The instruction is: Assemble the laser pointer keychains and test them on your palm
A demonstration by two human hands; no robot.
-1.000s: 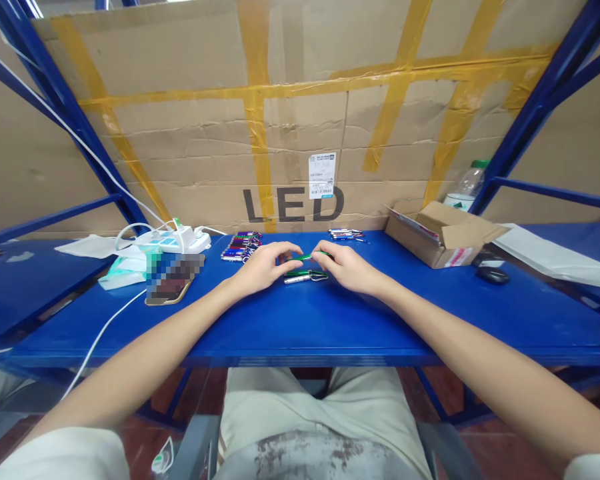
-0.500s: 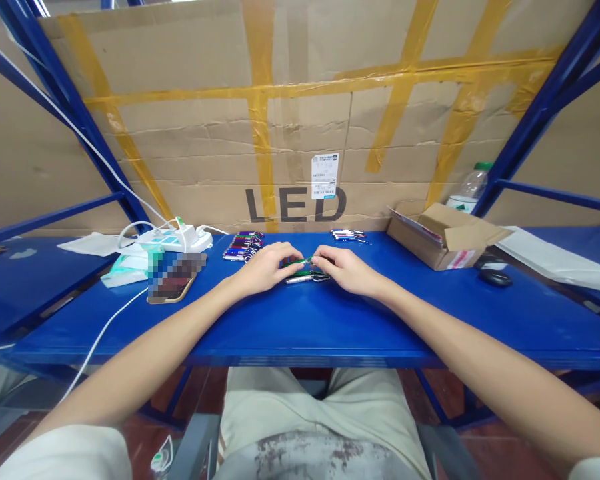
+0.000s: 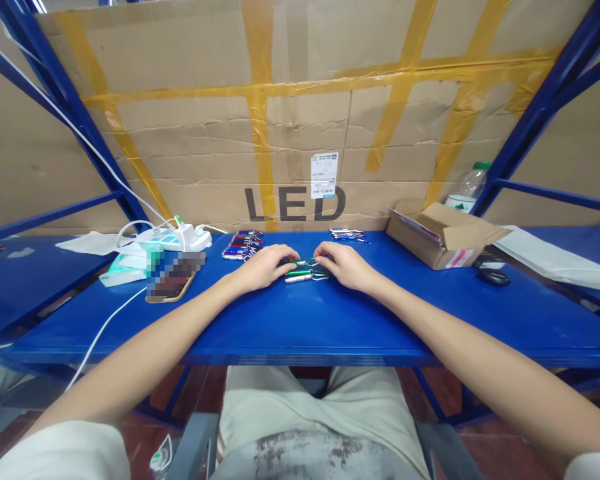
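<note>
Between my hands a small green metallic pen-like item (image 3: 306, 263) with a clip or ring is pinched at both ends. My left hand (image 3: 269, 267) grips its left end with thumb and fingers. At its right end are the curled fingers of my right hand (image 3: 345, 267). Just below, a green and a silver item (image 3: 298, 279) of the same sort lie side by side on the blue table (image 3: 310, 327). A row of colourful ones (image 3: 242, 245) lies beyond my left hand, and a smaller group (image 3: 347, 235) lies behind my right hand.
To the left are a phone (image 3: 173, 287), a green-and-white packet (image 3: 130, 265) and a white power strip (image 3: 177, 236) with cables. An open cardboard box (image 3: 443, 237), a black mouse (image 3: 493, 277) and a bottle (image 3: 470, 187) stand right. Large cardboard (image 3: 205, 153) closes off the back.
My hands have moved slightly apart, and more of the green item shows between them. The other things lie as before.
</note>
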